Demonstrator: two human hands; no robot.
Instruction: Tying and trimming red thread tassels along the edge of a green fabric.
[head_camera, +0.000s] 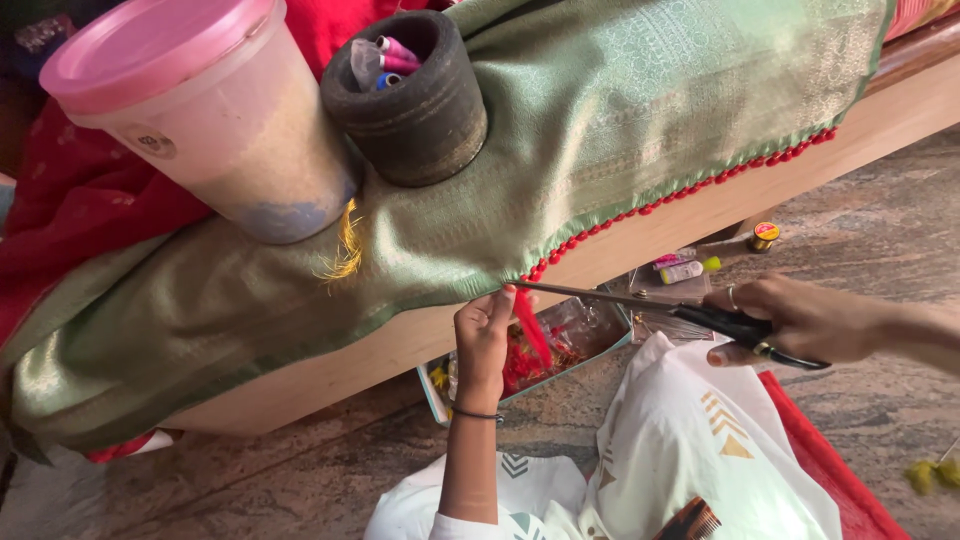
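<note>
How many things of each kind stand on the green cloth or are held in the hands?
Jar with pink lid: 1
Black pot of thread spools: 1
Scissors, in the right hand: 1
Red thread, held by the left hand: 1
Total: 4

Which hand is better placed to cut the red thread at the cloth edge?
The right hand, probably. It holds the scissors, whose tips already reach the red thread at the green cloth edge. The left hand pinches that thread and has no tool.
</note>
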